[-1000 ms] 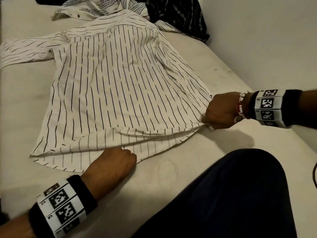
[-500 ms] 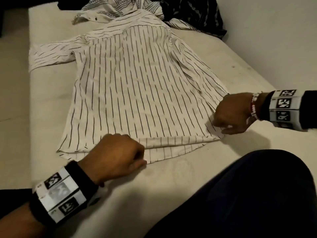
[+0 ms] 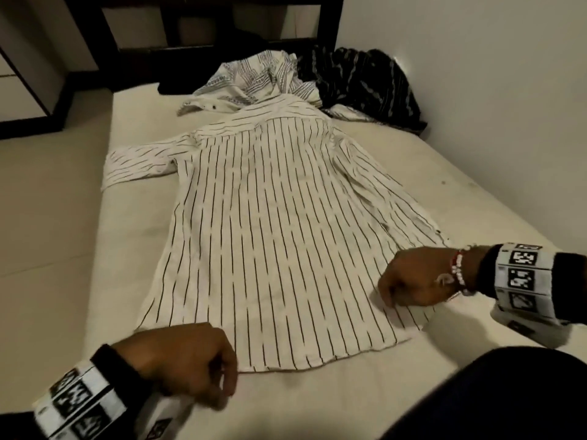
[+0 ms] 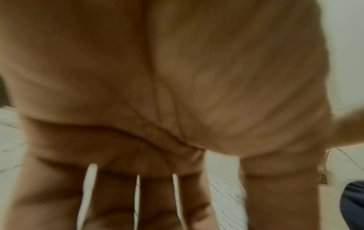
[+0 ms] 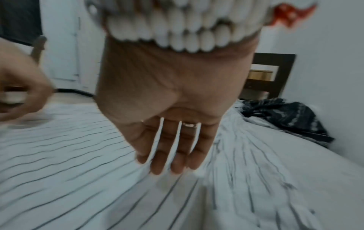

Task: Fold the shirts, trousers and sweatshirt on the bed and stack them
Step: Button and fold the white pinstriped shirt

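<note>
The striped shirt (image 3: 270, 223) lies spread flat, back side up, on the bed (image 3: 397, 376), its hem toward the person and its collar toward the far end. One sleeve stretches out to the left, reaching the mattress edge. The left hand (image 3: 187, 360) hovers at the near left corner of the hem, fingers (image 4: 157, 202) extended downward with the shirt fabric showing through the gaps between them (the wrist picture is blurred, so contact with the cloth is hard to judge); it holds nothing. The right hand (image 3: 419, 277) sits over the near right edge of the shirt, its fingers (image 5: 167, 158) straight and slightly spread, tips pointing down at the striped cloth, gripping nothing. Beyond the collar lie a patterned white garment (image 3: 254, 77) and a dark patterned garment (image 3: 359, 81), crumpled beside the wall.
</note>
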